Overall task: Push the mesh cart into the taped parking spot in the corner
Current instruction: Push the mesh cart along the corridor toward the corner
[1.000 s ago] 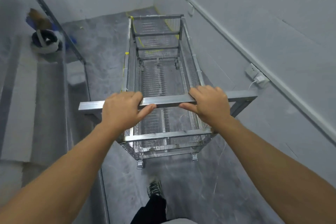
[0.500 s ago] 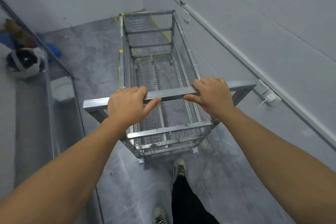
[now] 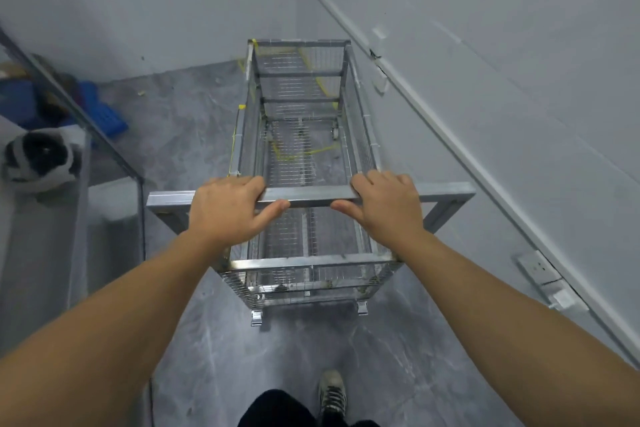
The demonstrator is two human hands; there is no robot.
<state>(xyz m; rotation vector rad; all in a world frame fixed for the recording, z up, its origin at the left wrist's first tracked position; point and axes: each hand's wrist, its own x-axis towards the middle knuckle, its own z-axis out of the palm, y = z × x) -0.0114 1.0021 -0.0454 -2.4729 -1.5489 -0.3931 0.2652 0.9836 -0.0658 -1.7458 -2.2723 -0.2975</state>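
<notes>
Cart (image 3: 301, 156) nearer corner, two hands (image 3: 227, 210) gripping

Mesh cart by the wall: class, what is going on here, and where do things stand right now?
A person grips the handle bar of the mesh cart with the left hand and the right hand, facing the corner. The cart runs along the right wall. Yellow tape on the floor shows through the cart's mesh, so its far end already lies over the marked spot; the far end looks close to the back wall.

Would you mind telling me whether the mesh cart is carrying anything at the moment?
No, the mesh cart is empty: the floor and the yellow tape show straight through its wire bottom.
</notes>
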